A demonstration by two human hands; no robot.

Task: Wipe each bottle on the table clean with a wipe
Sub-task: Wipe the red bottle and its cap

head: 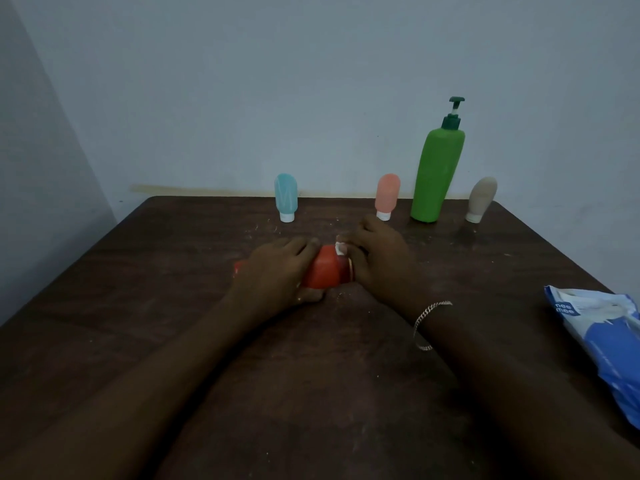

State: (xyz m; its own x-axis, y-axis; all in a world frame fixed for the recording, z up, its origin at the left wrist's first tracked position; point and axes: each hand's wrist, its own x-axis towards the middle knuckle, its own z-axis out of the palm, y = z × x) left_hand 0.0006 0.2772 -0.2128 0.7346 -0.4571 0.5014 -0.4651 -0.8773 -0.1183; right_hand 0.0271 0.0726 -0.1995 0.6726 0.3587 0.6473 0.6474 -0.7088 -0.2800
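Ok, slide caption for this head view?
Left hand steadies a red bottle lying on the table; right hand rubs it with a wipe.

Legible text: "nee mee", white letters on blue patch, upper left corner of wipes pack (602,341). Pack lies at right table edge, well right of green pump bottle (437,171). Rest of pack print too blurred to read. Bottles: no readable labels.

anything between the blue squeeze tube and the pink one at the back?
Nothing: bare dark wooden table between the blue squeeze tube and pink squeeze tube, head view.
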